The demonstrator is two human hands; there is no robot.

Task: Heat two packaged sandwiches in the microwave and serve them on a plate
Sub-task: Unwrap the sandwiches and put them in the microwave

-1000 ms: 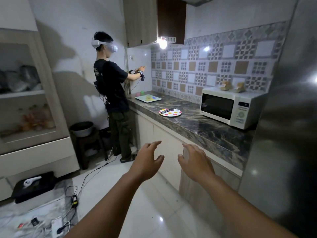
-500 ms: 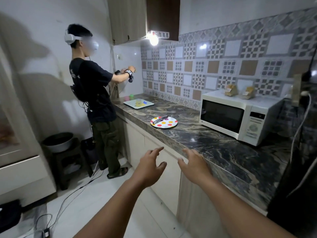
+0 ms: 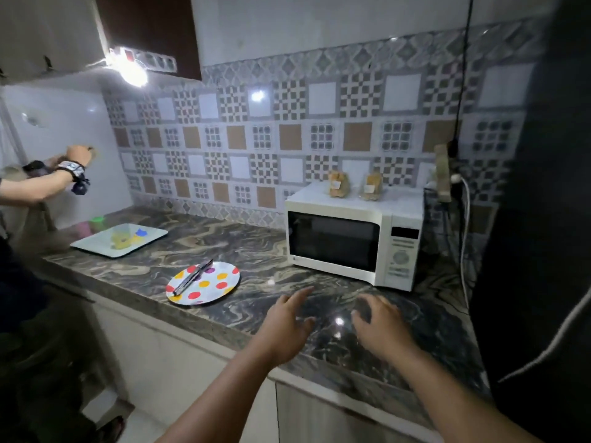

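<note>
We hold our left hand (image 3: 285, 324) and right hand (image 3: 380, 326) over the counter (image 3: 256, 247), fingers apart, holding nothing. Two packaged sandwiches (image 3: 339, 183) sit atop one closed microwave (image 3: 351, 238); one spotted plate (image 3: 220, 279) carrying one pair of tongs (image 3: 192, 277) lies left of it.

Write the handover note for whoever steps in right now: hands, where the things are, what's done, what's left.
Left hand: open, empty, over the counter.
Right hand: open, fingers loosely bent, empty, over the counter.
Two packaged sandwiches: on top of the microwave, side by side, still wrapped.
Microwave: door closed, by the wall at the right of the counter.
Spotted plate: on the counter left of the microwave, with dark tongs lying across it.
Done: nothing visible yet.
Left: take the sandwiches down, open the door, heat them, serve on the plate.
</note>
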